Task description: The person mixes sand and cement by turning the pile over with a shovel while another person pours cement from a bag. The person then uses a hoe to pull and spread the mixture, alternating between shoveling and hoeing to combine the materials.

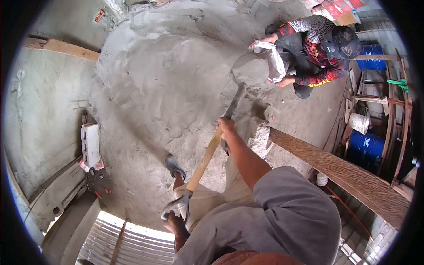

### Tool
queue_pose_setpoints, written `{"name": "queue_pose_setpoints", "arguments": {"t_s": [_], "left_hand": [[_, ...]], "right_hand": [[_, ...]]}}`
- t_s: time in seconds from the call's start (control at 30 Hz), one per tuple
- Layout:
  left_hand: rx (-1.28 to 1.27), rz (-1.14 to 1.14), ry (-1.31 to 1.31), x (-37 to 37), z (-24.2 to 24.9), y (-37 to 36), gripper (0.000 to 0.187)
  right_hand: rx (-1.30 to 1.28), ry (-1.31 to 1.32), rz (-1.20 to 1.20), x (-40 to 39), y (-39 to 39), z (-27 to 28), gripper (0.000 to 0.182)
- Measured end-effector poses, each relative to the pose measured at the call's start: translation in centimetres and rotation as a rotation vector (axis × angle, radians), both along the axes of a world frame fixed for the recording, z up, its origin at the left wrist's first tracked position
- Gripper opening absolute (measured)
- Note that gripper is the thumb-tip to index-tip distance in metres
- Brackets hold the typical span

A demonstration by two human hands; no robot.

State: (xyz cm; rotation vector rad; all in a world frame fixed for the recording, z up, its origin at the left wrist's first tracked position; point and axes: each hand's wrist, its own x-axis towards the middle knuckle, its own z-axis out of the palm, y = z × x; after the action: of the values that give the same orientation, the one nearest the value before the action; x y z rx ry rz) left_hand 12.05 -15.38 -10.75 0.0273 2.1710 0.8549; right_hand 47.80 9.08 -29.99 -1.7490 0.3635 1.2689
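A long shovel (209,157) with a wooden shaft runs diagonally up from my body. My left hand (174,223) is closed round its D-shaped grip at the lower end. Farther up, my right hand (226,128) wraps the shaft just below the dark metal socket. At the far end, a heap of grey sandy material (251,69) covers the blade and lies against the mouth of a white sack (274,62). A crouching co-worker (320,48) holds that sack with both hands, its mouth towards the shovel.
A broad mound of grey material (168,79) spreads over the floor ahead. To the right a wooden plank (340,174) slants past me. Blue drums (366,145) and a white bucket (359,123) stand beyond it. A hollow block (90,145) is by the left wall.
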Motion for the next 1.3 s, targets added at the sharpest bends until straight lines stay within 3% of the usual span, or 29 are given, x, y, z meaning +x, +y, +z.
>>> {"name": "queue_pose_setpoints", "arguments": {"t_s": [0.03, 0.1, 0.17, 0.2, 0.23, 0.27, 0.3, 0.37, 0.47, 0.53, 0.6, 0.67, 0.7, 0.73, 0.8, 0.83, 0.93, 1.03, 1.1, 1.13, 1.17, 1.2, 1.23, 1.3], "left_hand": [[0.044, -0.013, -0.099, 0.9, 0.8, 1.8, 0.017], [0.092, -0.288, 0.102, 1.2, -2.4, 3.0, 0.02], [0.158, -0.306, 0.028, 9.6, 4.7, 11.3, 0.019], [0.409, -0.294, -0.193, 13.1, 6.6, 13.6, 0.025], [0.608, -0.919, 0.275, 12.5, 4.4, 13.0, 0.023], [0.845, -1.143, 0.568, 14.7, 5.1, 14.6, 0.024], [0.974, -1.296, 0.471, 15.1, 5.6, 15.9, 0.027], [1.066, -1.432, 0.366, 14.1, 5.1, 15.8, 0.03], [0.83, -1.245, 0.215, 10.0, 5.1, 13.0, 0.021], [0.628, -0.974, 0.212, 6.4, 4.8, 9.4, 0.022], [0.503, -0.393, 0.133, 2.4, 3.4, 5.8, 0.025], [0.164, -0.242, 0.072, -1.9, 5.4, 4.3, 0.018], [0.096, -0.047, -0.032, -5.1, 4.6, 1.3, 0.02], [-0.033, 0.011, 0.025, -8.7, 3.7, -2.1, 0.02], [-0.07, 0.168, 0.131, -11.1, 4.6, -6.3, 0.022], [-0.139, 0.109, 0.113, -15.0, 4.2, -11.3, 0.018], [-0.264, 0.202, 0.288, -15.9, 6.2, -15.9, 0.017], [-0.503, 0.224, 0.335, -13.5, 6.8, -16.0, 0.019], [-0.315, 0.314, 0.291, -10.8, 3.0, -13.7, 0.019], [-0.357, 0.309, 0.247, -12.3, -1.5, -16.4, 0.019], [-0.431, 0.41, 0.227, -8.5, -4.9, -10.7, 0.019], [-0.226, 0.46, 0.064, -5.4, -8.7, -6.6, 0.019], [-0.227, 0.282, 0.119, -3.2, -13.7, -4.1, 0.016], [-0.063, 0.217, 0.079, 2.1, -18.1, 2.2, 0.02]], "right_hand": [[-0.009, 0.06, -0.039, 1.5, 1.2, 0.1, 0.013], [0.043, 0.13, -0.141, 5.3, 3.9, -0.4, 0.016], [0.109, 0.148, -0.221, 10.3, 7.4, -3.7, 0.02], [0.172, 0.181, -0.146, 12.2, 8.4, -2.2, 0.022], [0.223, 0.142, -0.128, 13.8, 9.3, -0.6, 0.021], [0.281, 0.097, -0.104, 15.2, 10.1, 0.6, 0.02], [0.281, 0.097, -0.099, 16.2, 10.5, 1.1, 0.02], [0.576, 0.266, -0.112, 17.5, 10.0, 1.9, 0.02], [0.47, 0.173, -0.07, 13.3, 8.3, 3.8, 0.021], [0.482, 0.284, -0.123, 8.4, 6.0, 5.0, 0.018], [0.481, 0.422, -0.143, 2.7, 3.0, 2.6, 0.017], [0.402, 0.584, -0.116, -4.0, -0.8, 0.3, 0.016], [0.257, 0.575, -0.108, -7.9, -2.7, -0.4, 0.016], [0.205, 0.573, -0.071, -12.1, -5.7, -4.2, 0.016], [0.026, 0.526, 0.013, -19.6, -10.3, -5.4, 0.011], [-0.136, 0.476, 0.108, -23.2, -12.6, -6.6, 0.009], [-0.265, 0.534, 0.157, -31.2, -19.6, -9.3, 0.008], [-0.358, 0.634, 0.23, -32.3, -20.7, -10.5, 0.011], [-0.411, 0.542, 0.248, -29.8, -17.6, -12.7, 0.011], [-0.316, 0.254, 0.326, -28.5, -16.1, -16.1, 0.014], [-0.203, 0.351, 0.264, -25.3, -13.7, -20.3, 0.017], [-0.227, 0.299, 0.198, -21.5, -8.5, -24.2, 0.02], [-0.238, 0.263, 0.298, -16.5, -1.5, -24.3, 0.019], [-0.182, 0.252, 0.308, -10.0, 6.6, -26.9, 0.015]]}}
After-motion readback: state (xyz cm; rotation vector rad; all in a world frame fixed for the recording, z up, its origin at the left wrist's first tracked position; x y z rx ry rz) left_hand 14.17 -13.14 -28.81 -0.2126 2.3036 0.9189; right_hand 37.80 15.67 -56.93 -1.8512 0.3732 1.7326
